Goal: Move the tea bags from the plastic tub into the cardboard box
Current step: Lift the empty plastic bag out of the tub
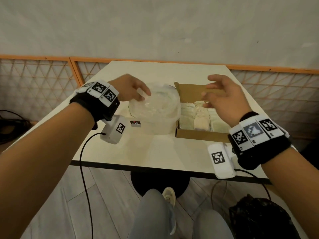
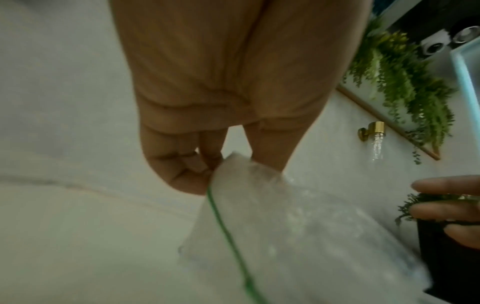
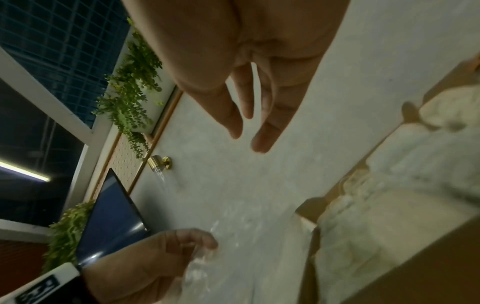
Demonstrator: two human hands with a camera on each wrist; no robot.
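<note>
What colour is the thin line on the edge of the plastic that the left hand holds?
Green; the line shows best in the left wrist view.

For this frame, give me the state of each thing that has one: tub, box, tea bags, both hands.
plastic tub: upright on the table, clear bag inside it
clear bag: edge pinched and lifted
cardboard box: open, flap up, beside the tub
tea bags: lying in rows in the box
left hand: pinches the clear bag
right hand: open above the box, empty
</note>
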